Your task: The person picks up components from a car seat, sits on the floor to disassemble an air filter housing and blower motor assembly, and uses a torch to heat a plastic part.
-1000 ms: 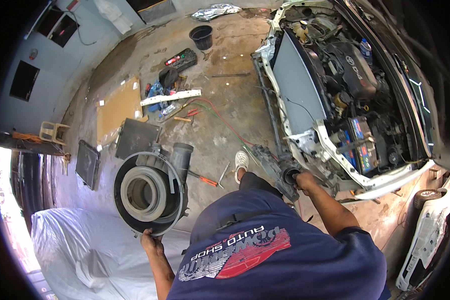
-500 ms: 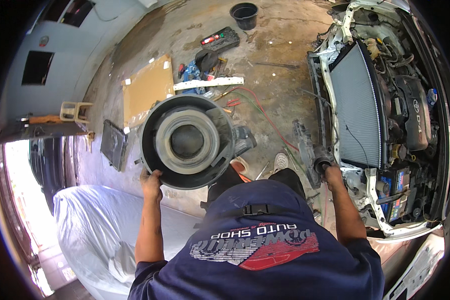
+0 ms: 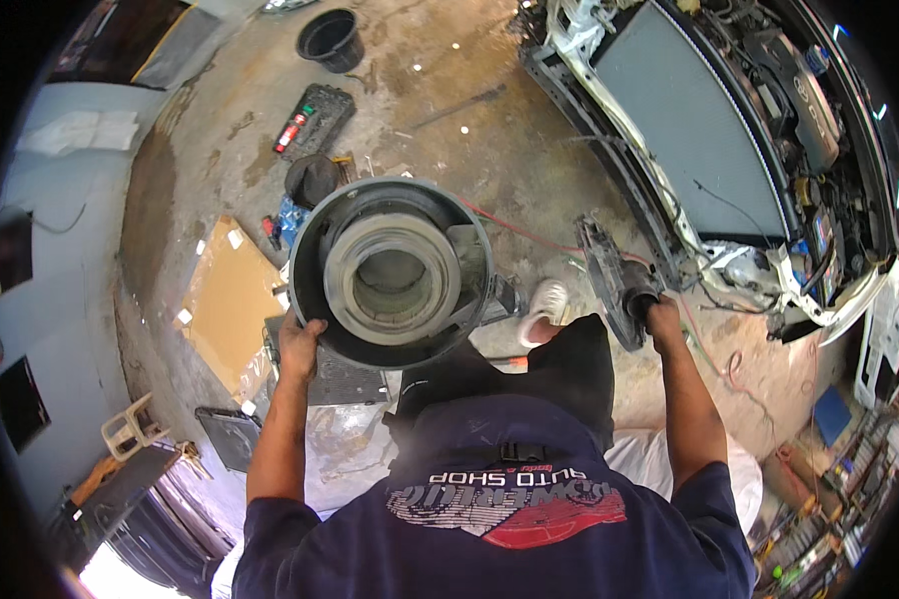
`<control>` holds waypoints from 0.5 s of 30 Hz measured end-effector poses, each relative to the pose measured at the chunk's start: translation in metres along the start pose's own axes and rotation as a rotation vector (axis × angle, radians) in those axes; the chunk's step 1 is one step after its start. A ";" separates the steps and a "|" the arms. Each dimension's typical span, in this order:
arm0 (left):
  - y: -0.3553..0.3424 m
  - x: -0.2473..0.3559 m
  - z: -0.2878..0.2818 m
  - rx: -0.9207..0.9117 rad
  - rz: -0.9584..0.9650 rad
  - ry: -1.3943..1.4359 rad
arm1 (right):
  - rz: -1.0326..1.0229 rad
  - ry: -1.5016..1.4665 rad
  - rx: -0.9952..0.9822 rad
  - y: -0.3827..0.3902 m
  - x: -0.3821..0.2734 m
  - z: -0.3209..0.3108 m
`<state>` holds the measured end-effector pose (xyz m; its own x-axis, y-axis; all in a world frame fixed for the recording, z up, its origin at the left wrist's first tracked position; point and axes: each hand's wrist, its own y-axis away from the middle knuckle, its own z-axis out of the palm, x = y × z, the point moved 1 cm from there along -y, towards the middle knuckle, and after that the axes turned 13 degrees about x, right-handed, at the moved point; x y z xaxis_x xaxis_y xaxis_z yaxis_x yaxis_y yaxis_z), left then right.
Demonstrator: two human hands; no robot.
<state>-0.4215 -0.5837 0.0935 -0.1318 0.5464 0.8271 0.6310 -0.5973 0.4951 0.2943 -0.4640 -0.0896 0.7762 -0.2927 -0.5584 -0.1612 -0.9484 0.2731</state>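
Observation:
My left hand (image 3: 300,344) is closed on the lower left rim of a round black air filter housing (image 3: 306,309), its open side facing me. Inside it sits a ring-shaped, dusty grey air filter (image 3: 348,275) with a hollow middle. A short duct (image 3: 506,299) juts from the housing's right side. Off to the right, my right hand (image 3: 661,317) grips the short pipe (image 3: 637,290) of a black air filter cover (image 3: 607,280), which hangs nearly edge-on. Housing and cover are apart. Some of my fingers are hidden behind both parts.
At the right stands a car front with its radiator (image 3: 689,120) exposed. A flat cardboard piece (image 3: 232,309), a black tool case (image 3: 320,125) and a black bucket (image 3: 332,42) lie about the floor. A red hose (image 3: 529,237) runs behind the housing. Tools (image 3: 819,509) crowd the lower right.
My view has turned rightward, so the car front and floor items appear shifted and tilted. Both hands keep their grips on the housing and the cover.

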 end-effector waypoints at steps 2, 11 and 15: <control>-0.025 -0.005 -0.009 -0.021 -0.002 -0.003 | 0.171 -0.006 -0.033 0.010 -0.053 0.026; -0.153 -0.084 0.043 -0.113 0.145 -0.337 | -0.053 0.244 -0.107 -0.049 -0.011 0.165; -0.224 -0.125 0.089 -0.192 0.055 -0.465 | -0.045 0.372 -0.035 -0.084 0.006 0.230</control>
<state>-0.4779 -0.4660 -0.1449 0.2795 0.6887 0.6690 0.4696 -0.7058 0.5304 0.1718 -0.4140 -0.2961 0.9515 -0.1806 -0.2489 -0.1062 -0.9526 0.2852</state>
